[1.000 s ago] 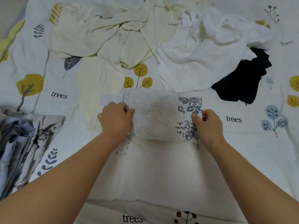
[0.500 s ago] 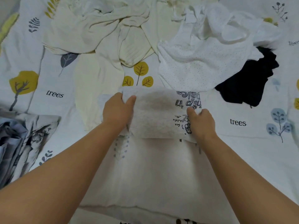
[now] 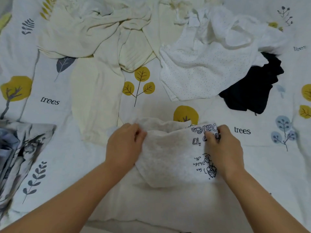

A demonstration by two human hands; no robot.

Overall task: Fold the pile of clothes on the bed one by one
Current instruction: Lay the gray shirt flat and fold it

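1. At centre of the patterned bedsheet (image 3: 50, 115): white printed garment (image 3: 170, 153), partly folded, printed side at right.
2. On its left edge: left hand (image 3: 125, 145), fingers curled, pinching the fabric.
3. On its right edge, over the black lettering: right hand (image 3: 224, 148), apparently gripping the cloth; fingertips blurred.
4. Beyond, unfolded: cream clothes (image 3: 94, 37), white dotted garment (image 3: 202, 68), dark garment (image 3: 252, 91).
5. At far left: grey patterned cloth (image 3: 18, 152).

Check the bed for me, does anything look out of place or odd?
Nothing stands out. The left hand and right hand hold the printed white garment mid-fold; unfolded cream clothes, a dotted white top and a dark garment wait behind.
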